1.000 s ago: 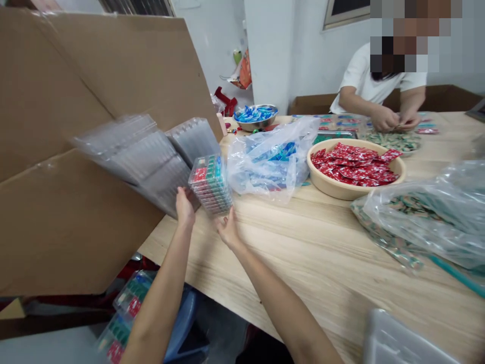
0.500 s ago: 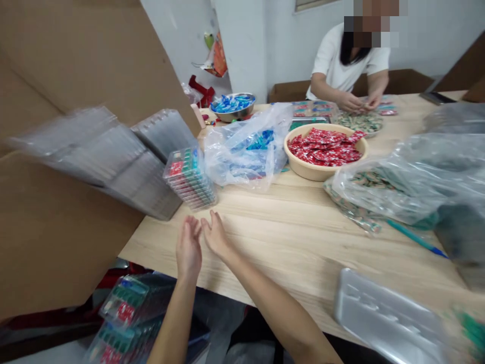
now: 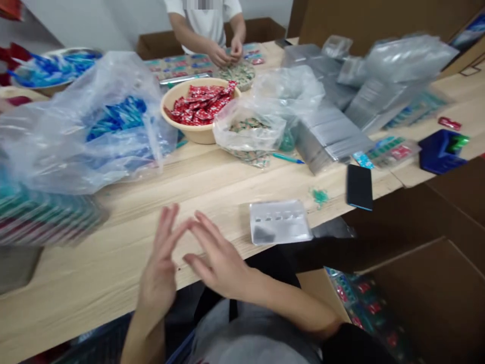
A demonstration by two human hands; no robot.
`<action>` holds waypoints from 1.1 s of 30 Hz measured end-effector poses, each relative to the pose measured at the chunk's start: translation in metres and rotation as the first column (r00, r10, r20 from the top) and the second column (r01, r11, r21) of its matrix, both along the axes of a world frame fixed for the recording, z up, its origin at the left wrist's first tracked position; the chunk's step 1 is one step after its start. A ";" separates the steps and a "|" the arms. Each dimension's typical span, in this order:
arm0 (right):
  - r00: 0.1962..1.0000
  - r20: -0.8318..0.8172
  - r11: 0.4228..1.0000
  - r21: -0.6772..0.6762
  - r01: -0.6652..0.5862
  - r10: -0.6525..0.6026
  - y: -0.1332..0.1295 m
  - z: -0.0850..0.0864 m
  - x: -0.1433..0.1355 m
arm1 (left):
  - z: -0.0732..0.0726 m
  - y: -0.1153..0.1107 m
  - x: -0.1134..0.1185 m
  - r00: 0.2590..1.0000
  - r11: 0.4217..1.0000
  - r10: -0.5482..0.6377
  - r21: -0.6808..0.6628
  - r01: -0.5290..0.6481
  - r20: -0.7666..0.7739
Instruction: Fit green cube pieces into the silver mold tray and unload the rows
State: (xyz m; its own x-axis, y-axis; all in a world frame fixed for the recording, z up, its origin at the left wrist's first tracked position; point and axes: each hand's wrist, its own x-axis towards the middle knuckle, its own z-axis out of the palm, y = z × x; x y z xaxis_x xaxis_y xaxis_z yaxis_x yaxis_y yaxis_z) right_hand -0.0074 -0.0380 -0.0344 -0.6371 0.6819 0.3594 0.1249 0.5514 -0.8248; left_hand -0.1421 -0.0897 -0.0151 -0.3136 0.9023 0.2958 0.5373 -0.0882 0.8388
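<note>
Over the near part of the table [image 3: 212,187], the left hand [image 3: 159,268] and right hand [image 3: 223,263] hang with nothing held, fingers apart and fairly straight, their tips close together; blur leaves it unclear whether they touch. Nearest the right hand, to its right, the clear tray [image 3: 280,230] lies flat at the near edge of the table, its long axis running roughly left to right, a row of small notches along it. The beige bowl [image 3: 200,135] is heaped with red-and-white packets [image 3: 200,106]. Beside it, a clear bag [image 3: 223,126] holds green-and-beige packets [image 3: 248,125]; a plate at the hands of a person [image 3: 206,30] bears similar ones. At left, a large bag [image 3: 125,76] holds blue packets [image 3: 121,119], and a round bowl [image 3: 56,90] behind it holds more blue-and-white ones. A stack of filled packs [image 3: 49,217] stands at far left; a carton [image 3: 428,283] at lower right contains more such packs. Clear plastic pieces [image 3: 333,131] are stacked beyond the phone [image 3: 359,187]. Any print on the packets is too blurred to read.
</note>
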 end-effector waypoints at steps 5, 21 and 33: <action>0.882 0.016 0.865 0.204 0.457 -0.470 0.020 0.002 0.127 | -0.048 0.013 0.044 0.971 0.944 -0.240 -0.234 0.232 -0.007; 0.773 0.247 0.797 -0.004 0.604 -0.585 0.022 -0.074 0.162 | -0.005 0.123 0.042 0.814 0.945 -0.276 0.012 0.328 -0.511; 0.742 -0.037 0.720 0.212 0.661 -0.670 0.047 -0.038 0.169 | 0.075 0.334 0.094 0.734 0.913 -0.357 -0.050 0.405 -0.578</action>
State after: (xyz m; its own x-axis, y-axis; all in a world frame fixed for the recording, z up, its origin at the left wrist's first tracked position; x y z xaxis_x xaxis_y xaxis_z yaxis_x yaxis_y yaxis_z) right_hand 0.1616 0.0091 -0.0726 -0.0634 0.8525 0.5189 0.5524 0.4630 -0.6931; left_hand -0.0480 0.2447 0.0595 0.2966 0.8774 0.3770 0.8159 -0.4380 0.3775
